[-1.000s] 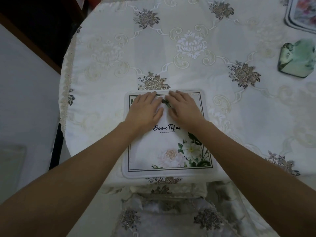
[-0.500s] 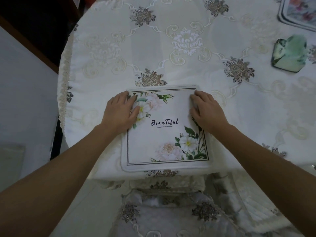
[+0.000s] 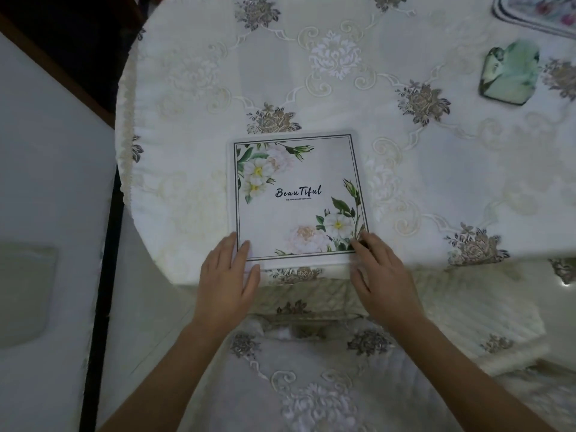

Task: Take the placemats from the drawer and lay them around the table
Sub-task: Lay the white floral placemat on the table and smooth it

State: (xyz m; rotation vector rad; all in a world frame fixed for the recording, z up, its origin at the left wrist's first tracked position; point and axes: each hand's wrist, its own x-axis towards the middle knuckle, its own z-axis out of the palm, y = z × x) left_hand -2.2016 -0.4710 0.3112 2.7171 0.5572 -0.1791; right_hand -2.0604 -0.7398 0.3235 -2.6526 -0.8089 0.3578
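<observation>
A square white placemat (image 3: 296, 198) printed with flowers and the word "Beautiful" lies flat at the near edge of the round table (image 3: 193, 98), which wears an embroidered white cloth. My left hand (image 3: 229, 279) rests with straight fingers on the mat's near left corner. My right hand (image 3: 378, 275) lies with straight fingers on the near right corner. Another floral placemat (image 3: 536, 10) shows partly at the far right edge of the table.
A green glassy object (image 3: 509, 73) sits on the table at the right. A chair with a matching embroidered cover (image 3: 311, 385) stands right below the table edge, under my arms. A dark gap and a pale wall (image 3: 46, 182) run along the left.
Both hands slid from the mat's far middle out to its sides, then back down to its near corners. The mat stayed in place.
</observation>
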